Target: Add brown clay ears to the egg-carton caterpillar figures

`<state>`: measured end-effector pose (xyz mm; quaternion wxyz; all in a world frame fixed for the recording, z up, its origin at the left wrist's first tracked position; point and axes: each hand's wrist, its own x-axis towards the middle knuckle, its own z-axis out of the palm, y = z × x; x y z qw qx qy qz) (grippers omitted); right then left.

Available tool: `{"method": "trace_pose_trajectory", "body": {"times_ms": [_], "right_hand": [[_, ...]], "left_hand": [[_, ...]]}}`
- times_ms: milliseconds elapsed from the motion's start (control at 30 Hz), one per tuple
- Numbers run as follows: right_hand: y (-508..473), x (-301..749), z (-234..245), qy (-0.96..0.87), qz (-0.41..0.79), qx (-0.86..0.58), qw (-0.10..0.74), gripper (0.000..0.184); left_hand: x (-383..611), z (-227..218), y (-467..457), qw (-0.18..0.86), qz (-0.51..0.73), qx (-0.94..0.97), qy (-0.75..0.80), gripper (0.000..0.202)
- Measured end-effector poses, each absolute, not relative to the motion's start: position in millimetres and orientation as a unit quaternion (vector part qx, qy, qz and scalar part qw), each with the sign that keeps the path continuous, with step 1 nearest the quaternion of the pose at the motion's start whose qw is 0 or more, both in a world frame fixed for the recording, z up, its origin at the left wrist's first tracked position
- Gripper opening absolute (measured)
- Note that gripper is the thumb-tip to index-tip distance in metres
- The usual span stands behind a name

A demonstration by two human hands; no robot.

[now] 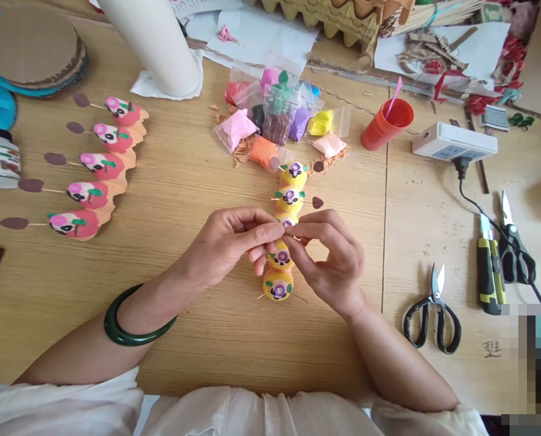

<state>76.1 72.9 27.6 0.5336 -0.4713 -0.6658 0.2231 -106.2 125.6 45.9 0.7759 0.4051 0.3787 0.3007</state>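
Observation:
My left hand (238,239) and my right hand (329,254) meet fingertip to fingertip above the middle of a yellow egg-carton strip (279,284). Pinched between them is a small dark piece, mostly hidden by the fingers; its kind cannot be made out. Each bump of the strip carries a clay face with a purple ring, green leaf shapes and thin sticks at the sides. Flat brown ovals top some of the sticks near the far end, one brown oval (317,203) being right of the strip. Part of the strip's middle is covered by my hands.
A red-pink egg-carton strip (100,197) with brown-tipped sticks lies left. Bagged coloured clay (275,115) is heaped ahead, beside an orange cup (387,124) and a white power strip (454,142). Scissors (432,312), a utility knife (491,266) and more scissors (515,248) lie right.

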Motion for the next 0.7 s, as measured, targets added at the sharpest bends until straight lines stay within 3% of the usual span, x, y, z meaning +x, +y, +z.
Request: {"method": "trace_pose_trajectory", "body": {"times_ms": [100,200,333,467,567,700], "right_hand": [[73.9,75.6,26.3,-0.516,0.424,-0.478,0.570,0.003],[76.4,75.3,19.6,-0.408,0.512,-0.464,0.597,0.016],[79.3,76.1,13.0,-0.392,0.529,-0.448,0.605,0.018],[78.0,76.0,15.6,-0.423,0.496,-0.468,0.597,0.021],[75.0,75.9,20.4,-0.467,0.462,-0.462,0.596,0.017],[72.4,76.1,25.3,-0.507,0.430,-0.451,0.595,0.017]], "left_hand": [[-106.3,47.7,128.1,0.731,0.349,0.407,0.422,0.012],[-106.2,48.3,129.8,0.721,0.378,0.375,0.444,0.011],[-107.1,50.6,131.9,0.767,0.370,0.314,0.419,0.013],[-106.9,60.8,130.9,0.840,0.274,0.232,0.407,0.020],[-104.1,70.5,128.3,0.854,0.224,0.237,0.404,0.033],[-98.3,76.4,129.3,0.852,0.218,0.274,0.390,0.036]]}}
